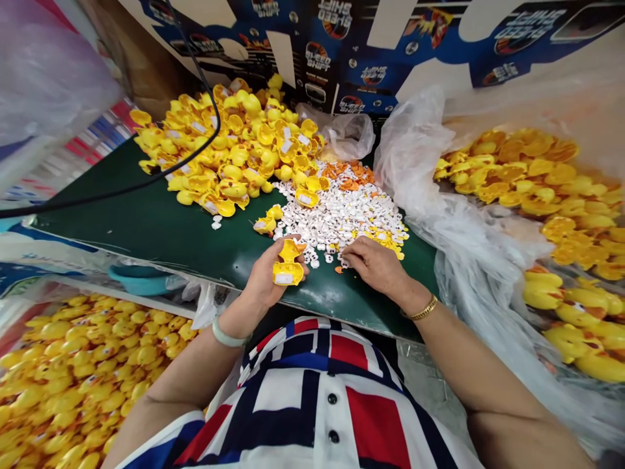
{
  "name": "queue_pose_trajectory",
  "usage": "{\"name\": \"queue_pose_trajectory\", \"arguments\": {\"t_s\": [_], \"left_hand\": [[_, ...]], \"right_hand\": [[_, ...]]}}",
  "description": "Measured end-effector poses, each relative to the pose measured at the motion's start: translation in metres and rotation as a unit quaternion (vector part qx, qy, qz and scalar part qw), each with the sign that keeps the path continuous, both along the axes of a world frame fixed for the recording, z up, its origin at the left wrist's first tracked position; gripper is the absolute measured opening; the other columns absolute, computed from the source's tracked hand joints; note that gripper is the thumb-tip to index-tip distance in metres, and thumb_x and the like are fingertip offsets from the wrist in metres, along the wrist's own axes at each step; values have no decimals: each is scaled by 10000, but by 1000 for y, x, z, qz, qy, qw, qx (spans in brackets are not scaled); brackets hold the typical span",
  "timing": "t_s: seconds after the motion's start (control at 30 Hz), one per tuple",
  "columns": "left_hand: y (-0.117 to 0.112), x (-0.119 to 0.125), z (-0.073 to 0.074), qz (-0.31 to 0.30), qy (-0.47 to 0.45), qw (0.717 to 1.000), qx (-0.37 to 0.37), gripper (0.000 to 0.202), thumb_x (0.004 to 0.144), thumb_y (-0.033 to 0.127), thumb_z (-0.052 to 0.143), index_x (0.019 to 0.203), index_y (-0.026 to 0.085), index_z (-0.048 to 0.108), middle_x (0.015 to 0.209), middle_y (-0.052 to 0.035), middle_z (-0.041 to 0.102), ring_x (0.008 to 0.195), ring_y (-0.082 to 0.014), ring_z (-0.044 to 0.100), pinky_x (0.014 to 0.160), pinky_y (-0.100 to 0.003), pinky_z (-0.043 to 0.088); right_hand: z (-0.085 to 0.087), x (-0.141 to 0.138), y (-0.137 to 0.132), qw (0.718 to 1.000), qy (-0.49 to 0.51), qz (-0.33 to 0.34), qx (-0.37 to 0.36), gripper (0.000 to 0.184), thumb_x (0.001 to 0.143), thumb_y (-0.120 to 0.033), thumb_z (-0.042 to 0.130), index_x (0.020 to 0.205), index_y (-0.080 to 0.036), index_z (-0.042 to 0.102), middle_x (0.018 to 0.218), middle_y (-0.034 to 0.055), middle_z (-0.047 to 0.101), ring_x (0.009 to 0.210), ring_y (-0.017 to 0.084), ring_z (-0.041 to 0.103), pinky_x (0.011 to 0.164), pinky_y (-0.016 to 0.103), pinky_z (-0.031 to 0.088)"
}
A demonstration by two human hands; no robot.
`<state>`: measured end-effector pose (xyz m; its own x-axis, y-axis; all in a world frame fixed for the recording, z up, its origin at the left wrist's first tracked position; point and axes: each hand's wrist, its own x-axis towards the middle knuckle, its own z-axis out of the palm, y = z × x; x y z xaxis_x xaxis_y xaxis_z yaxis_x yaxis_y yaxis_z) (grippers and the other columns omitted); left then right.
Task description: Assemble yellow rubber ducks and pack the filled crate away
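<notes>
My left hand (pixel 266 273) is closed around a yellow duck half (pixel 287 264), held open side up just above the green table (pixel 161 228). A white patch shows on the duck piece. My right hand (pixel 375 264) rests on the table at the near edge of a heap of small white parts (pixel 342 218), fingers curled down and pinching among them; what they grip is too small to make out. A big pile of yellow duck shells (pixel 234 153) lies further back on the left, with a few strays beside the white heap.
Some orange bits (pixel 349 176) lie behind the white parts. A clear plastic bag (pixel 527 195) of yellow ducks fills the right side. Another bin of ducks (pixel 73 371) sits low left. A black cable (pixel 146 182) crosses the table. Printed cardboard (pixel 342 45) stands at the back.
</notes>
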<state>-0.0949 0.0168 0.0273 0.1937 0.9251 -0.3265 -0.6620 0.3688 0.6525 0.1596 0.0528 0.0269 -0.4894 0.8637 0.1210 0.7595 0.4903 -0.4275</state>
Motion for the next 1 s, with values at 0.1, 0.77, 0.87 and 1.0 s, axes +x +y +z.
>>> {"name": "queue_pose_trajectory", "arguments": {"t_s": [0.1, 0.77, 0.87, 1.0], "left_hand": [[3, 2, 3, 4, -4, 1000, 2, 416, 887, 512, 558, 1115, 165, 590, 759, -52, 629, 592, -185, 636, 523, -282, 503], [1, 27, -16, 2, -10, 1000, 29, 388, 847, 449, 655, 1128, 186, 606, 851, -44, 639, 684, -163, 637, 592, -280, 531], [-1, 27, -18, -1, -10, 999, 35, 392, 865, 470, 631, 1141, 193, 599, 849, -46, 642, 673, -160, 635, 603, -286, 532], [-4, 27, -19, -2, 7, 999, 51, 408, 865, 489, 626, 1142, 193, 590, 833, -45, 644, 676, -166, 648, 613, -288, 536]], "right_hand": [[5, 6, -12, 1000, 4, -19, 13, 162, 966, -240, 508, 959, -218, 668, 931, 33, 663, 881, 174, 613, 760, 291, 436], [-9, -5, -47, 1000, -16, -16, 12, 228, 1011, -290, 472, 1148, -229, 643, 1009, 47, 639, 902, 162, 602, 739, 279, 447], [-3, -6, -24, 999, -27, -27, 24, 184, 992, -260, 498, 1065, -227, 663, 997, 43, 639, 895, 167, 592, 706, 283, 419], [3, -23, 8, 994, -101, 4, 37, 198, 981, -232, 492, 1021, -234, 686, 976, 57, 630, 873, 181, 562, 615, 287, 345]]}}
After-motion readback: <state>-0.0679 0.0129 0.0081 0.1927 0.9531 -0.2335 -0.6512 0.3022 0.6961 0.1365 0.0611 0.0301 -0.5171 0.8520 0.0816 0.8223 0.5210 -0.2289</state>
